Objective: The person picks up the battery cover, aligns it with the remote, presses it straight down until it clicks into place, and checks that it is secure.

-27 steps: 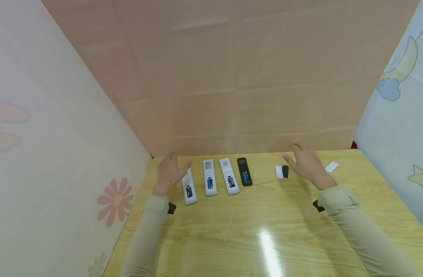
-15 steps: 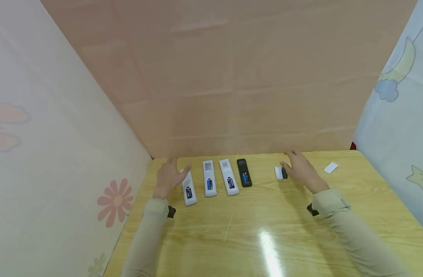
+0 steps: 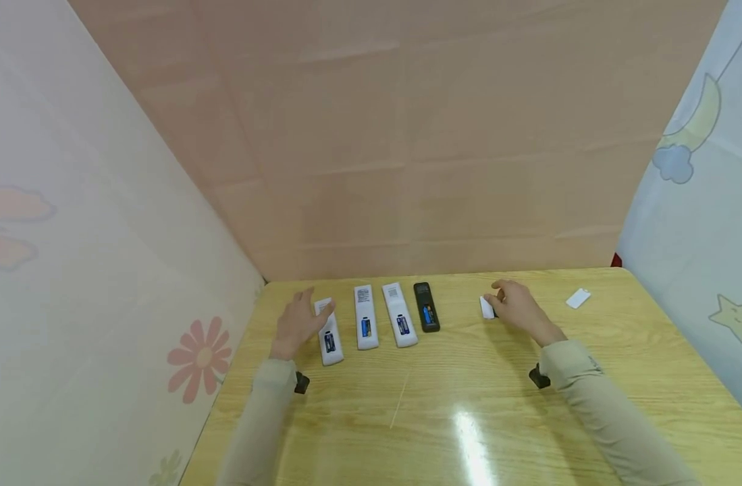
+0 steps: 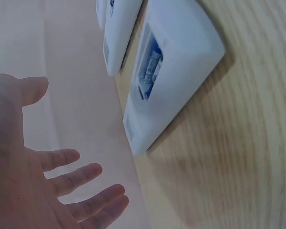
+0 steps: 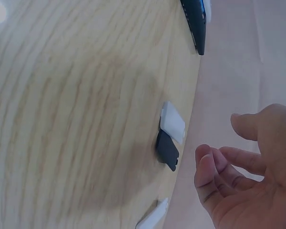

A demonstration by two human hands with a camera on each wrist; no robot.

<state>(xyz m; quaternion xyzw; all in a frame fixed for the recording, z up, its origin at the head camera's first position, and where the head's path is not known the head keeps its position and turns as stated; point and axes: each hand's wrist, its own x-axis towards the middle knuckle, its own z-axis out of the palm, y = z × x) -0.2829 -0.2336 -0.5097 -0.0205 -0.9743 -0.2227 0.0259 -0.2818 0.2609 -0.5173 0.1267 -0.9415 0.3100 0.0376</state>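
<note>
My left hand hovers beside the leftmost white remote control, its fingers spread and holding nothing. That remote lies back side up, with batteries showing in its uncovered compartment. Over to the right, my right hand is above a white battery cover and a black battery cover, which lie side by side. Its fingers are loosely bent and the thumb is apart from them, with no object in between. In the head view this hand hides most of the black cover.
Two more white remotes and a black remote lie in a row, battery compartments uncovered. Another white battery cover lies farther right on the wooden table. A hanging sheet stands behind the table's back edge.
My right hand has moved left and down toward the white and black covers, its fingers bending more. My left hand has stayed nearly in place by the leftmost remote.
</note>
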